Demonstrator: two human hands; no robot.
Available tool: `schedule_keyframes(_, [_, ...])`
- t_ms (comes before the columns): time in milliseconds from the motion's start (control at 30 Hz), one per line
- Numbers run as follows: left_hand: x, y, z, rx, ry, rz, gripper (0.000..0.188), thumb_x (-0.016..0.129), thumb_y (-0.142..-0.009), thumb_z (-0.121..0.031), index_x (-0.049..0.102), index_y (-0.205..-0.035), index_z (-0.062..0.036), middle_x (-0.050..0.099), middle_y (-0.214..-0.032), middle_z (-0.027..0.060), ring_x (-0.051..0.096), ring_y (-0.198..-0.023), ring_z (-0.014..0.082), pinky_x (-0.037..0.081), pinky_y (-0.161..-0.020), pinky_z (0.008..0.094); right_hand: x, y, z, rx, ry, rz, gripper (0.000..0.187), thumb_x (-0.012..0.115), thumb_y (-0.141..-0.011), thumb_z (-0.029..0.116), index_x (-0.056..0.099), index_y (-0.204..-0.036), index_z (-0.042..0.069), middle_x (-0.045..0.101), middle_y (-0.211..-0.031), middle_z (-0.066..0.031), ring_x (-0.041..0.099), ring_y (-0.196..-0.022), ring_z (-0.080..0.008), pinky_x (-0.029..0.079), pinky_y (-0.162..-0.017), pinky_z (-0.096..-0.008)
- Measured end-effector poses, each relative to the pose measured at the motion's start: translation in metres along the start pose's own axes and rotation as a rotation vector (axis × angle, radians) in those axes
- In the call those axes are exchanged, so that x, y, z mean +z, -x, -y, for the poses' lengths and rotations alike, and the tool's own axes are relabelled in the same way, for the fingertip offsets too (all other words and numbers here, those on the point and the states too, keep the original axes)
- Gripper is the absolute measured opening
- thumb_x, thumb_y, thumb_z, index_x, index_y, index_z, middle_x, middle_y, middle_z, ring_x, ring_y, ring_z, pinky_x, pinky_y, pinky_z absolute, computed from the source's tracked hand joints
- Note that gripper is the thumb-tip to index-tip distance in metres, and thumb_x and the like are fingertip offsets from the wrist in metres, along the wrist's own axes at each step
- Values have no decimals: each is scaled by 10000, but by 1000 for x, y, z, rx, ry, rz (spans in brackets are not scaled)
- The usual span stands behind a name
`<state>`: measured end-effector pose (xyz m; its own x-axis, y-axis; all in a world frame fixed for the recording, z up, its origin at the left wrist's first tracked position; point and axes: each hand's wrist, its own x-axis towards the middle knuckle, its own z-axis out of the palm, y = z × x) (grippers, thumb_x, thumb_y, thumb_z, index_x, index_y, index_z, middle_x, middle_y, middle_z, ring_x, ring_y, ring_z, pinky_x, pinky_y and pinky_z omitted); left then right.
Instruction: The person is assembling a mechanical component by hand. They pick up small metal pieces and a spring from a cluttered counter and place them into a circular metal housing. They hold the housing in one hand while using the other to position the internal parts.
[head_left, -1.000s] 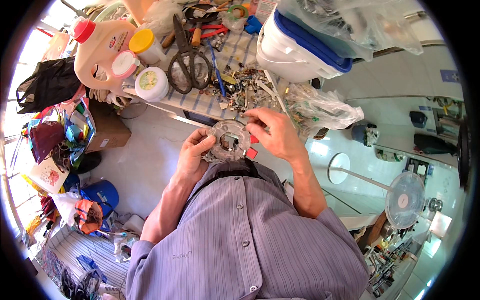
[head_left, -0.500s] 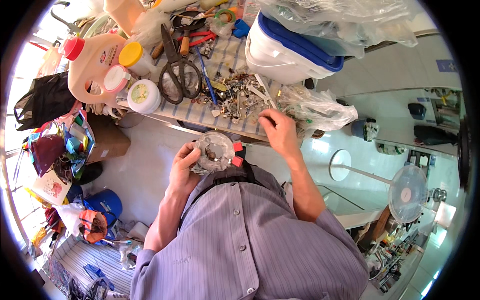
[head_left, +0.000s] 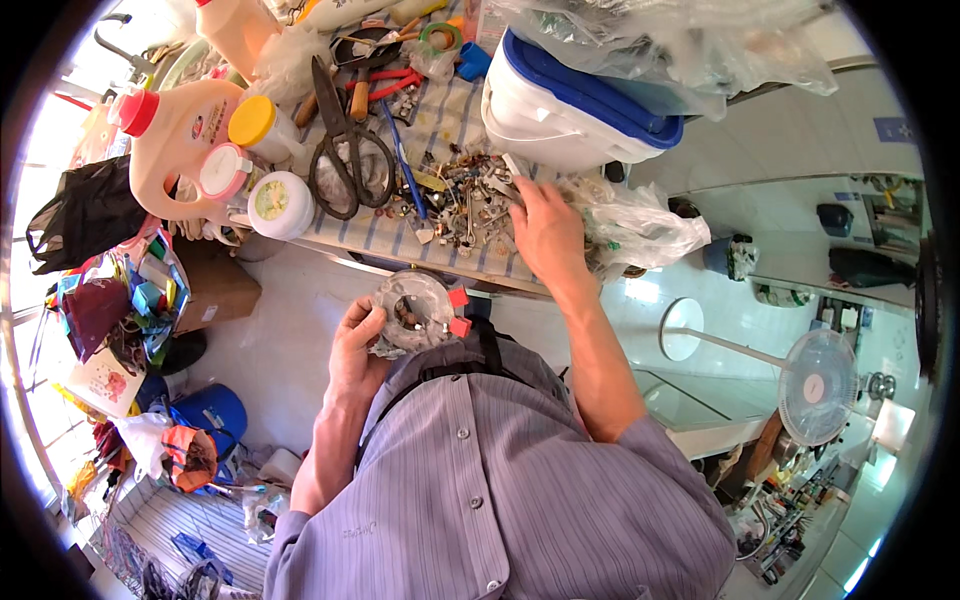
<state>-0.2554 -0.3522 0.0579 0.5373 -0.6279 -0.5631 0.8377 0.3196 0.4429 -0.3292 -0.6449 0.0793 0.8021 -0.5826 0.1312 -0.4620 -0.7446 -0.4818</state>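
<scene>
My left hand is closed on the rim of a round, cloudy clear plastic container. It has an opening in its middle with small brownish bits inside, and two red tabs stick out on its right. My right hand reaches over the right end of a heap of small metal parts on the table. Its fingers are stretched out and apart from the thumb. Under its fingertips lies a pale, flat tool, mostly covered by the hand; whether the fingers touch it I cannot tell.
Large dark scissors and a blue pen lie left of the heap on a checked tablecloth. Jars and a beige jug stand further left. A white bucket with a blue lid and a crumpled plastic bag are at right.
My right hand has moved up and away from me, over the heap's right end, and its fingers have stretched out. My left hand and the container have shifted slightly left in the view.
</scene>
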Motion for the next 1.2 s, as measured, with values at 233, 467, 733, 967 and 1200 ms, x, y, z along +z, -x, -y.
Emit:
schedule_keyframes(233, [-1, -1, -2, -11, -4, -8, 194, 632, -992, -93, 609, -1165, -8, 710, -1104, 135, 713, -988, 259, 592, -920, 452, 3, 1, 1, -54, 46, 74, 192, 660, -919, 138, 688, -1097, 70, 632, -984, -156, 665, -922, -388, 548, -816, -476])
schedule_keyframes(467, [-4, -3, -6, -8, -11, -15, 221, 644, -990, -104, 600, -1183, -6, 710, -1099, 131, 712, -987, 255, 590, -923, 445, 0, 0, 4, -111, -95, 79, 228, 632, -933, 95, 702, -1148, 71, 653, -945, -161, 658, -908, -371, 531, -794, -450])
schedule_keyframes(733, [-6, -6, -9, -24, -1, -7, 232, 655, -982, -102, 601, -1187, -8, 709, -1107, 130, 713, -989, 258, 593, -917, 446, 1, 1, 9, -46, 90, 123, 313, 587, -865, 28, 703, -1150, 80, 661, -1005, -152, 658, -957, -387, 544, -835, -471])
schedule_keyframes(967, [-9, -8, -10, -29, 1, -27, 224, 652, -984, -99, 604, -1185, -12, 710, -1103, 128, 715, -979, 255, 595, -910, 447, -2, -5, 9, -48, 26, 68, 227, 611, -939, 70, 715, -1140, 52, 667, -988, -152, 663, -918, -384, 533, -811, -474])
schedule_keyframes(1200, [-6, -7, -14, -21, -4, -12, 199, 642, -990, -92, 605, -1168, -12, 711, -1101, 127, 714, -981, 249, 592, -909, 428, 4, -11, 36, -74, -94, 87, 466, 758, -881, 298, 633, -1238, 28, 649, -1060, -192, 654, -1010, -395, 541, -856, -484])
